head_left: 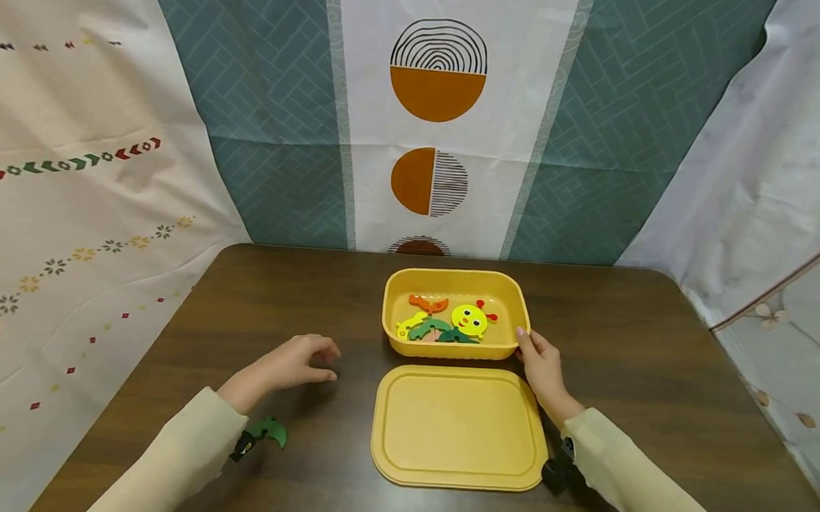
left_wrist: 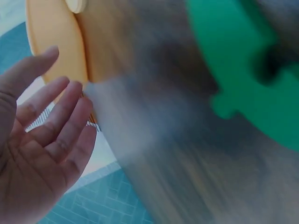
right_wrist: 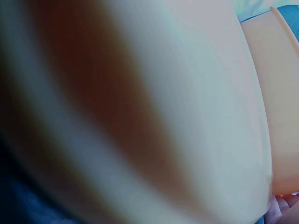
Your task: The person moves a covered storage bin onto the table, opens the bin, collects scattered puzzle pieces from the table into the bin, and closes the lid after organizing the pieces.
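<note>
A yellow plastic box (head_left: 455, 352) stands toward the back of the table in the head view. Inside it lie an orange piece (head_left: 435, 307), several green and yellow pieces, and a yellow smiling face with red antennae (head_left: 469, 319). My right hand (head_left: 543, 371) grips the box's front right corner, thumb at the rim. To the left of the box, my left hand (head_left: 300, 362) hovers with loosely bent fingers and holds nothing. Near the left wrist lies a curved green piece (head_left: 273, 430), large and close in the left wrist view (left_wrist: 229, 51).
A flat yellow lid (head_left: 460, 429) lies in front of the box, partly beside the right wrist. The dark wooden table (head_left: 290, 281) ends at a patterned curtain (head_left: 271, 125). Close up, the lid's blurred edge (right_wrist: 210, 116) fills most of the right wrist view.
</note>
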{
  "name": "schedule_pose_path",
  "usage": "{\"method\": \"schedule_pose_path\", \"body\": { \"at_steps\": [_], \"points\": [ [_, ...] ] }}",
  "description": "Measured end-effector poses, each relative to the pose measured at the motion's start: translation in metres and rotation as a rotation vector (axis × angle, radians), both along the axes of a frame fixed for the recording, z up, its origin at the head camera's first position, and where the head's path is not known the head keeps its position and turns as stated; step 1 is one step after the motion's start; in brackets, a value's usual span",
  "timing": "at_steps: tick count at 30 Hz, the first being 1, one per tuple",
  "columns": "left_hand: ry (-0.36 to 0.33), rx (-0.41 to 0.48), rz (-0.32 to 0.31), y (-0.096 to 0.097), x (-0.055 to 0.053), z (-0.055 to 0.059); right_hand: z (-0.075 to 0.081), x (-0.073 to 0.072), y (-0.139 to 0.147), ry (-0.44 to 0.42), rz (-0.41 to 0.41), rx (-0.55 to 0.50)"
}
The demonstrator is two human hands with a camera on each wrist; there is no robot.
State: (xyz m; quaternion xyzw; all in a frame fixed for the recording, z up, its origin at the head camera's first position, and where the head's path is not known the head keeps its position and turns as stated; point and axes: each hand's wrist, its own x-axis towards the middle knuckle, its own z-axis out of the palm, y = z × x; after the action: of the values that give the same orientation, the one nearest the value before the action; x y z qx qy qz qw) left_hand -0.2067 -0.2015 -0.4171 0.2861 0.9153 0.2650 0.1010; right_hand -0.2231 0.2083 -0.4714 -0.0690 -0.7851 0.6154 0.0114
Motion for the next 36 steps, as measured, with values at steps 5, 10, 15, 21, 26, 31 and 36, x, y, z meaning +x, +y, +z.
{"method": "schedule_pose_path", "body": {
  "at_steps": [5,10,15,21,26,31,36],
  "points": [
    [-0.058,-0.012,-0.035,-0.012,0.008,-0.004,0.000,-0.001,-0.002,0.000,-0.002,0.018],
    [-0.125,-0.010,-0.052,-0.024,0.014,-0.003,0.000,-0.001,-0.004,0.011,-0.022,0.031],
    [-0.199,-0.028,-0.056,-0.034,0.021,-0.001,0.000,-0.001,-0.006,-0.001,-0.009,0.017],
    [-0.261,-0.021,-0.055,-0.042,0.025,-0.001,0.003,0.003,-0.005,-0.017,-0.002,0.020],
    [-0.269,-0.042,-0.046,-0.049,0.029,-0.001,0.003,0.008,-0.004,-0.025,-0.001,0.020],
    [-0.242,-0.063,-0.041,-0.057,0.037,-0.002,0.004,0.008,-0.005,-0.041,-0.005,0.026],
    [-0.233,-0.041,-0.042,-0.063,0.042,-0.004,0.004,0.008,-0.007,-0.031,-0.013,0.016]
  ]
}}
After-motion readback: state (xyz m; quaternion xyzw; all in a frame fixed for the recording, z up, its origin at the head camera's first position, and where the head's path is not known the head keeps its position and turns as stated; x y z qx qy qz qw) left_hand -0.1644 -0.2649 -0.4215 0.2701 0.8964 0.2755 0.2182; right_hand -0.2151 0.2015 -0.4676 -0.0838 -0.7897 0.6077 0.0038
